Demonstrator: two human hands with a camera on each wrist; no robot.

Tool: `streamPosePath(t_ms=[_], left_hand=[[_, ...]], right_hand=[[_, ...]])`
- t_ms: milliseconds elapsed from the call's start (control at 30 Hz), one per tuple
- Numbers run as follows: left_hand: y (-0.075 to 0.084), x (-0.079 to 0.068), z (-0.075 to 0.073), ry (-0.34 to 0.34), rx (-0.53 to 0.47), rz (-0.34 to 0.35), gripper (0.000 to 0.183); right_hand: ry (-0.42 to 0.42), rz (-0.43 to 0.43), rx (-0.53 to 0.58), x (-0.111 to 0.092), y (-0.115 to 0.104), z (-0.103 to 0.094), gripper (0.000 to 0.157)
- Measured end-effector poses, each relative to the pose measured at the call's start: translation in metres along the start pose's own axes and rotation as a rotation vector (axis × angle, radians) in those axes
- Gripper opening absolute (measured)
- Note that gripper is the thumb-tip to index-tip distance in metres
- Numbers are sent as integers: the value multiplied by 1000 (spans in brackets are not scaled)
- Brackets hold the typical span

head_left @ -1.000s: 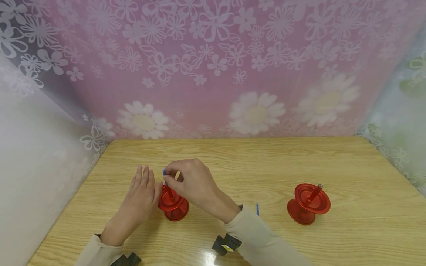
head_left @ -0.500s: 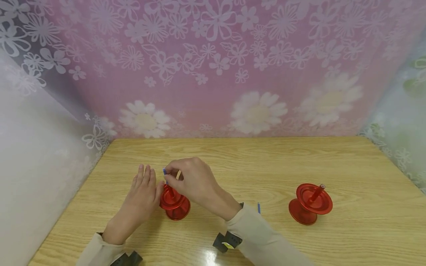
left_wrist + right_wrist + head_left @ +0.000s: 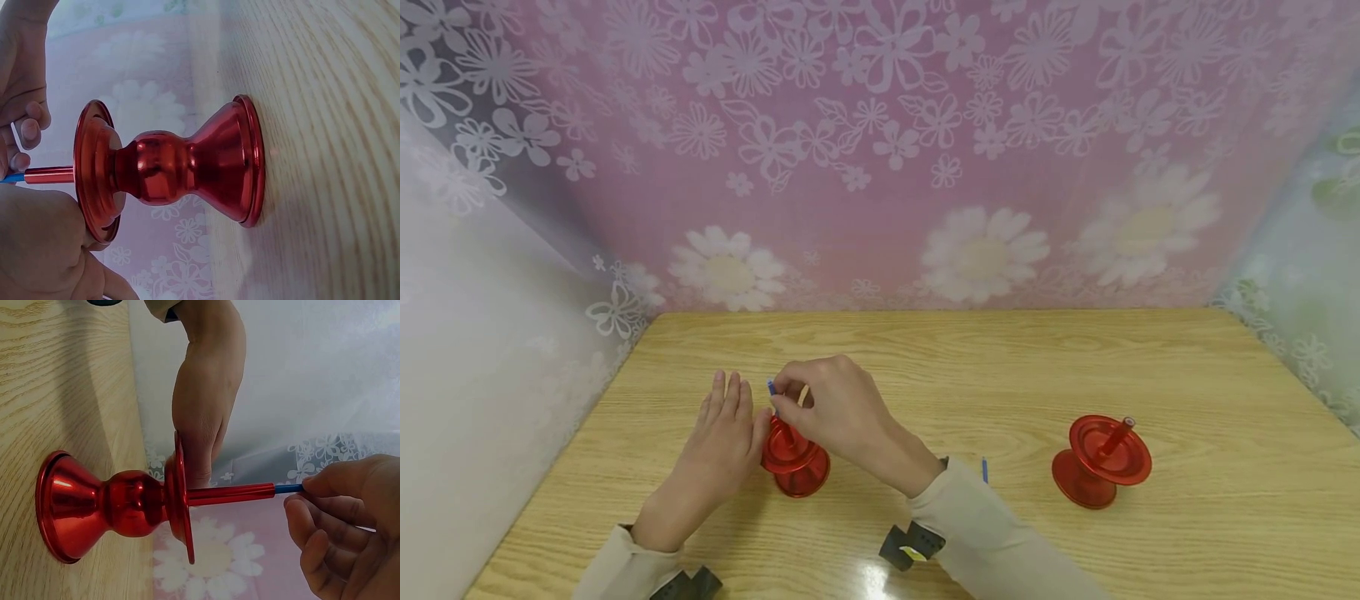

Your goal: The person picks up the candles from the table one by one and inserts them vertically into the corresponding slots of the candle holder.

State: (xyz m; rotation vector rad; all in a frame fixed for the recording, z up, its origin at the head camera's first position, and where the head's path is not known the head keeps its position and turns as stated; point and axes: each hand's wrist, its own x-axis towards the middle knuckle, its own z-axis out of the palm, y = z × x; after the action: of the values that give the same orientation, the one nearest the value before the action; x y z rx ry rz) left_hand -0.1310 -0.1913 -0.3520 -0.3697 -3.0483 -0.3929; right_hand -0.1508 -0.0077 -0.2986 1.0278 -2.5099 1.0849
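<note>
Right hand [image 3: 835,408]: comes in from the person's right over the holder, with its grip closed in a pinch, thumb and fingertips on the blue stick
Blue stick [image 3: 288,488]: in line with the red tube, its lower end at the tube's mouth; how far inside it goes, I cannot tell
Red tube [image 3: 231,494]: rising from the middle of the dish of the holder between the hands
Red holder [image 3: 790,454]: upright on the table, shiny, with a wide dish on top, a round bulb [image 3: 161,169] below and a flared base [image 3: 234,162] at the bottom
Left hand [image 3: 722,446]: beside that holder, its grip open, fingers straight and close together, the thumb side touching the dish
Second blue stick [image 3: 985,469]: lying on the table near the right sleeve [image 3: 1007,533], between the two holders
Second red holder [image 3: 1093,461]: well over to the person's right, standing upright, its slim tube poking up with the top end exposed
Table [image 3: 925,350]: pale wood grain, a bright glare at the near edge
Wrists: beige cuffs, each with a black device [image 3: 912,546]
Back wall [image 3: 850,167]: pink, printed with white flowers
</note>
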Motion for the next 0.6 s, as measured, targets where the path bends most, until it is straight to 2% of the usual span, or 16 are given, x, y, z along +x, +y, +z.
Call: streamPosePath(t_ms=[600], left_hand=[[-1, 0, 1, -5, -11, -9, 61]], right_hand=[[10, 10, -1, 1, -1, 0, 4]])
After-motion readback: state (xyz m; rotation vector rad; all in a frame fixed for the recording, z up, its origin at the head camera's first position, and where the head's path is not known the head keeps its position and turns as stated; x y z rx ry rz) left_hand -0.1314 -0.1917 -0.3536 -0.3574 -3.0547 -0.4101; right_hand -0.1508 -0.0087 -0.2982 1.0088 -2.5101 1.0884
